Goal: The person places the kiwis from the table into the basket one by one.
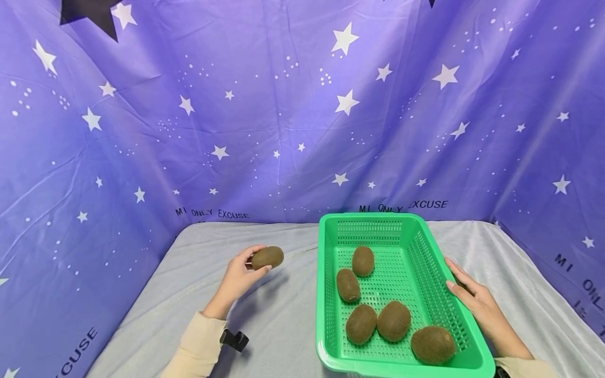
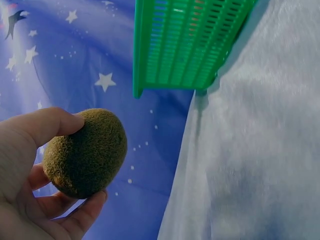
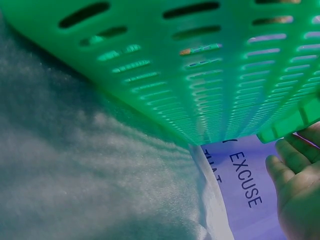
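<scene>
A brown, fuzzy kiwi (image 1: 268,257) is pinched in my left hand (image 1: 239,278), thumb on one side and fingers on the other. The left wrist view shows this kiwi (image 2: 87,152) up close, raised above the table. To its right stands a green plastic basket (image 1: 323,294) with slotted walls. Several kiwis lie on the basket floor, among them one kiwi (image 1: 363,261) toward the back and another kiwi (image 1: 433,345) in the near right corner. My right hand (image 1: 479,304) holds the basket's right rim, thumb on top; in the right wrist view its fingers (image 3: 290,157) reach beneath the rim.
A pale grey cloth (image 1: 283,320) covers the table under the basket. Purple curtain fabric (image 1: 264,121) with white stars and printed words hangs behind the table and along both sides. A small black device (image 1: 234,340) is strapped at the left wrist.
</scene>
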`<state>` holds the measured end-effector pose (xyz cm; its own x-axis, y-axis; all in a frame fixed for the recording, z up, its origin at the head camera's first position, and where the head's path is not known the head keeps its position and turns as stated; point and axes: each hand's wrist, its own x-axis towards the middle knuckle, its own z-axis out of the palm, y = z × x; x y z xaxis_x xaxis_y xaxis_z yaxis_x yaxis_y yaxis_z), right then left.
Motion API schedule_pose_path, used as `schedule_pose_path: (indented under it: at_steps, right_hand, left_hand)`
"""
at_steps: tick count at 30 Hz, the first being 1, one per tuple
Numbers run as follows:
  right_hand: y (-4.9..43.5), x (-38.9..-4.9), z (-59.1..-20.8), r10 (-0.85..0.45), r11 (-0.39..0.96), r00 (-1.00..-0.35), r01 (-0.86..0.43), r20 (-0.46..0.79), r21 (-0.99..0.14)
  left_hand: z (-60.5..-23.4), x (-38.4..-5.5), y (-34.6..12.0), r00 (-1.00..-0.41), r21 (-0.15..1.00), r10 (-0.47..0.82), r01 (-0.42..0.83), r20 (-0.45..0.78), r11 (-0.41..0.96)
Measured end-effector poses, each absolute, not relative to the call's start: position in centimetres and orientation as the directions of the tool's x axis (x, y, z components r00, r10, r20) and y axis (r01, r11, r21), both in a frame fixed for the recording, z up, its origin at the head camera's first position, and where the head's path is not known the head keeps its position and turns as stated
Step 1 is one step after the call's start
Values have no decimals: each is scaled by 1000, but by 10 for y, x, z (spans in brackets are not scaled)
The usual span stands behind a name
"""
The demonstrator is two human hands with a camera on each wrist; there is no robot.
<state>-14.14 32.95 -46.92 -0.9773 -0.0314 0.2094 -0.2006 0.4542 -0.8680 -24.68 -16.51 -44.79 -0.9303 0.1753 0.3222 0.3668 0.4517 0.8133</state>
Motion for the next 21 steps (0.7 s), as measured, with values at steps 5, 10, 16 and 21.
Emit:
schedule_pose_path:
  at_steps: [5, 10, 16, 21]
  right_hand:
    - [330, -142, -470, -31, 458, -977, -203, 212, -866]
    - [330, -142, -470, -33, 447, -975, -210, 219, -870]
    - [330, -142, -470, -28, 434, -974, -212, 223, -876]
    - [330, -141, -469, -33, 441, -977, -205, 213, -874]
  left_hand:
    - [-442, -243, -156, -920, 803, 193, 392, 341, 448]
    - [-416, -225, -143, -913, 798, 218, 407, 345, 444]
    - [-403, -216, -135, -904, 794, 239, 426, 354, 433]
    - [-407, -215, -130, -890, 785, 254, 454, 378, 422]
